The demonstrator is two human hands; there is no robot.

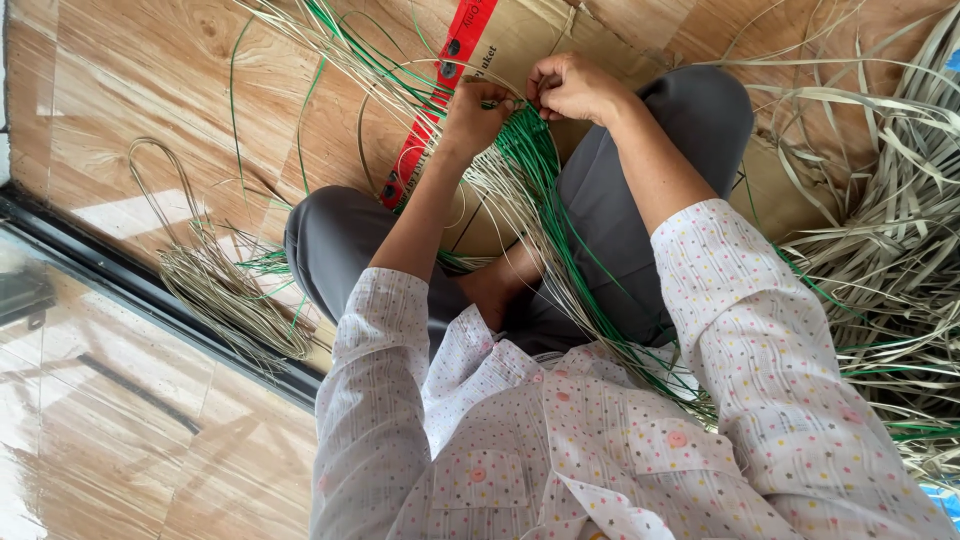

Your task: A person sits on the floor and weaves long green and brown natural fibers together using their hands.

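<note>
I sit cross-legged on a wooden floor with a bundle of green and pale straw-coloured strips (530,170) running from my lap up to my hands. My left hand (475,112) is closed around the top of the bundle. My right hand (568,86) pinches strands right beside it, fingers curled in, so the two hands touch at the green strips. Loose strip ends fan out past my hands toward the upper left.
A flattened cardboard sheet (520,40) with a red tape strip (440,80) lies under my knees. A coiled bunch of pale strips (225,290) rests on the floor at left, near a dark door track (120,275). A large heap of dry pale leaves (890,230) fills the right side.
</note>
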